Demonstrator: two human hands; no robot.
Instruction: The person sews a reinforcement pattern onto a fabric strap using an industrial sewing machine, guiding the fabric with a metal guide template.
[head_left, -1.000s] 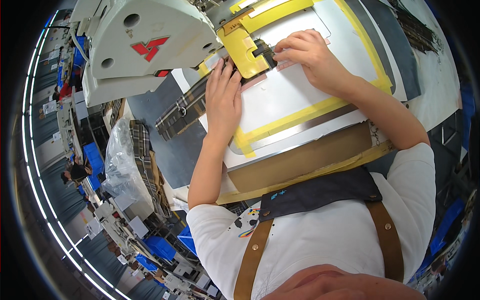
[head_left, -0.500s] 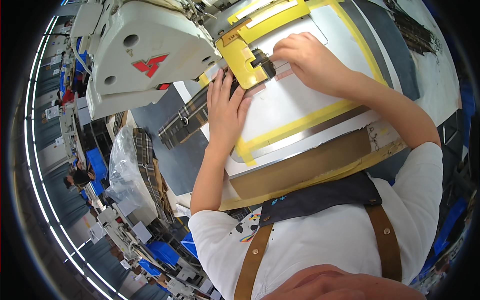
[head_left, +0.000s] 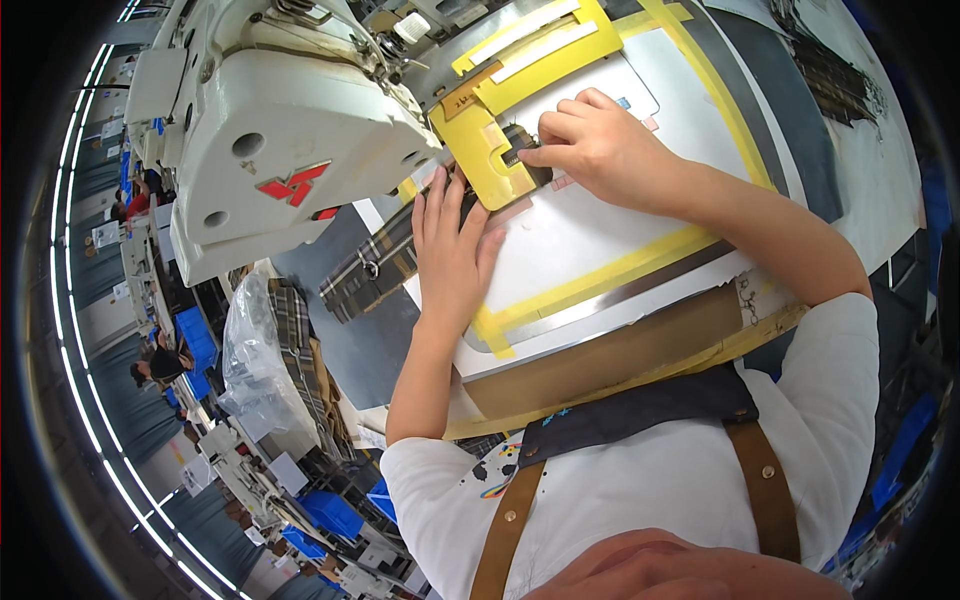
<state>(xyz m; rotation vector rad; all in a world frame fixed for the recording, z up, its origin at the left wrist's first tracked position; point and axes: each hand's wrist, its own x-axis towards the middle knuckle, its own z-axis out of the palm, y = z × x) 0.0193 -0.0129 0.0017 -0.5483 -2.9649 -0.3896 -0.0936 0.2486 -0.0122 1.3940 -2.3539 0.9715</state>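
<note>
My left hand (head_left: 450, 245) lies open, fingers spread, over the plaid fabric strip (head_left: 365, 278) with a metal ring, just left of a yellow notched template (head_left: 470, 130). My right hand (head_left: 610, 150) is bent on the other side, its index finger stretched to the dark fabric (head_left: 520, 140) at the notch, its other fingers curled apart and its thumb hidden. Beneath both lies a white board (head_left: 580, 260) bordered with yellow tape. The white sewing machine (head_left: 280, 130) stands close above my left hand.
At left are a clear plastic bag (head_left: 245, 370), more plaid pieces (head_left: 295, 350), blue crates (head_left: 330, 515) and a distant co-worker (head_left: 160, 360) among workstations. A grey tabletop (head_left: 355, 335) surrounds the board's left side. Dark fabric (head_left: 830, 75) lies at the far right.
The whole scene sits lower in the picture. My right index finger has straightened onto the dark fabric at the notch, while my left hand stays spread beside the template.
</note>
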